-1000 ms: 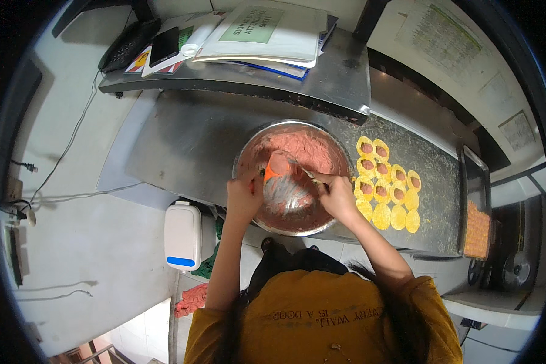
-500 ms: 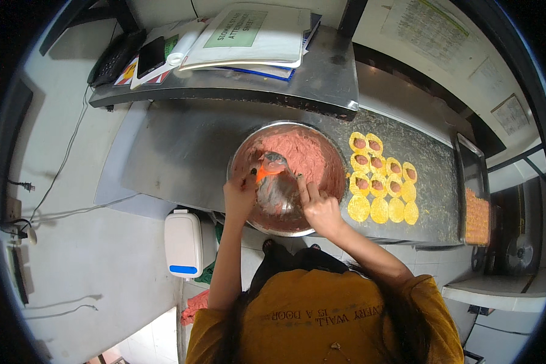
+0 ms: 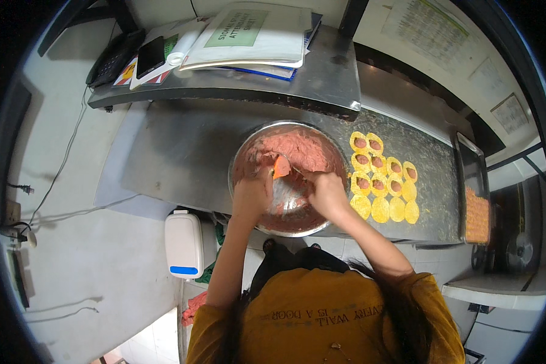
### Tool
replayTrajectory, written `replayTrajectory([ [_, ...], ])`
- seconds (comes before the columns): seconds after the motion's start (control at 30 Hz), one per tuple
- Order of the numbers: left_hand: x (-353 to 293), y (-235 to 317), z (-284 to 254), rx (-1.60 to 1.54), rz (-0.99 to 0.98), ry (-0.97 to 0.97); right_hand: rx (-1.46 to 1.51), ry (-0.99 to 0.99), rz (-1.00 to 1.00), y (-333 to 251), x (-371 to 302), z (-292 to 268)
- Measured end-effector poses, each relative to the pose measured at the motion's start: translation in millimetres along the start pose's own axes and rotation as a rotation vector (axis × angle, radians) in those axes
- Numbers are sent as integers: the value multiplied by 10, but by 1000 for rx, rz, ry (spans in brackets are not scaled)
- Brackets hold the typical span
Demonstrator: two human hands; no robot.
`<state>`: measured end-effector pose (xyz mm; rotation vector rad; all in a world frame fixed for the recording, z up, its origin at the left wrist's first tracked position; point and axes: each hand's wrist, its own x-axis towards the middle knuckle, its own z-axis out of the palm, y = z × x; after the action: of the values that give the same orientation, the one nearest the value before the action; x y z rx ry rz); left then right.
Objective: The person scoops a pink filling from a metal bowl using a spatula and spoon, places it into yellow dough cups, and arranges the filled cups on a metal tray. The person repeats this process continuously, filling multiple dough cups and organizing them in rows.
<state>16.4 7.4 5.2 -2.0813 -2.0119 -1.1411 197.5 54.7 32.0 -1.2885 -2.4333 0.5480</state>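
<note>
Both hands have moved a little closer together inside the big metal bowl (image 3: 288, 177) since a moment ago, and the orange scraper (image 3: 281, 167) now sits lower, down near the pink minced meat (image 3: 297, 150). The left hand (image 3: 252, 195) is closed around the scraper and pushes it into the meat at the back of the bowl. The right hand (image 3: 326, 193) is curled over the meat just beside the scraper; I cannot tell if it is pinching some meat or only pressing on it. It looks like the person is scooping up one more small bit of filling. The front part of the bowl is scraped nearly bare and shiny, so most of the meat left is piled at the back. To the right of the bowl, on the steel counter (image 3: 182, 158), lie round yellow wrappers (image 3: 382, 182). Many of them have a dab of meat in the middle, and the ones in the near row are plain. Farther right is a dark tray (image 3: 474, 200). Above the counter is a shelf (image 3: 321, 79) with papers (image 3: 249, 33) and a phone (image 3: 150, 56). A white box (image 3: 185, 244) hangs below the counter. Nothing blocks the way from the bowl to the wrappers.
</note>
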Motion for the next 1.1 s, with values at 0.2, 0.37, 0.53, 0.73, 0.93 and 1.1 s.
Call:
replayTrajectory([
  [0.2,62,-197,249,122,-121,77,-230,66,-17,-180,-235,-153],
  [0.37,121,-193,135,-24,-222,-36,-247,108,-42,-94,-199,-86],
  [0.53,121,-128,134,-85,-83,57,-387,46,-182,15,-128,-24],
  [0.73,108,-156,88,-55,-200,-23,-331,90,-184,88,-86,-294],
  [0.93,139,-27,73,-23,-116,-27,-345,36,-272,54,-138,-264],
  [1.1,150,129,-29,143,-39,-151,-299,-40,-104,93,-39,-481],
])
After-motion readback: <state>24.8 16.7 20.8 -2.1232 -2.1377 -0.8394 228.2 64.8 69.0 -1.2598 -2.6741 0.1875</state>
